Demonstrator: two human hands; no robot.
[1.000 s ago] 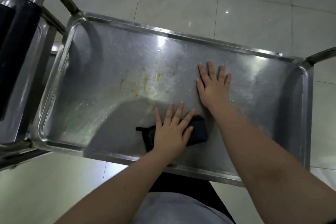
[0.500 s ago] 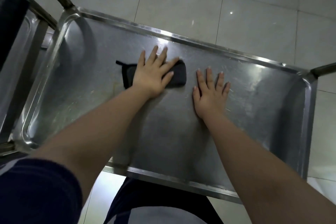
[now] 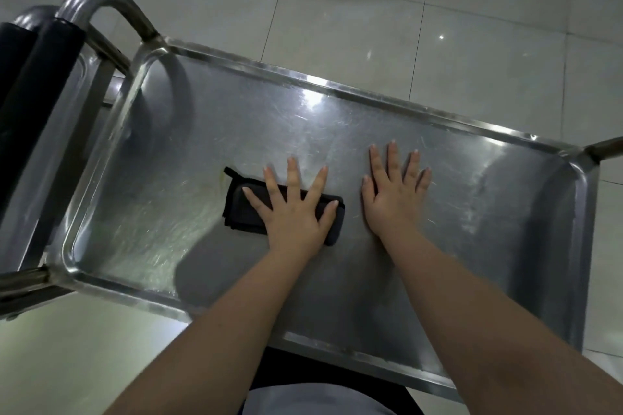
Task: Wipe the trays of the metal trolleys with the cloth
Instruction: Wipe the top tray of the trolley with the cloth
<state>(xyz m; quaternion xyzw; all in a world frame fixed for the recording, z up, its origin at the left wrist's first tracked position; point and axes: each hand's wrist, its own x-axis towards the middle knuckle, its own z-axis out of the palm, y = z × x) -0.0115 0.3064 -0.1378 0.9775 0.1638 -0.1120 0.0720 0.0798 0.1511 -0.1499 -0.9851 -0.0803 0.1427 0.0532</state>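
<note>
While the left hand point(image 3: 292, 212) presses flat, fingers spread, on the folded black cloth point(image 3: 251, 209) in the tray point(image 3: 377, 93), the right hand point(image 3: 392, 194) lies flat and empty just beside it.

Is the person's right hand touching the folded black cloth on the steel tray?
Apart. The head view shows bare steel tray between the right hand and the folded black cloth; only the left hand presses on it.
</note>
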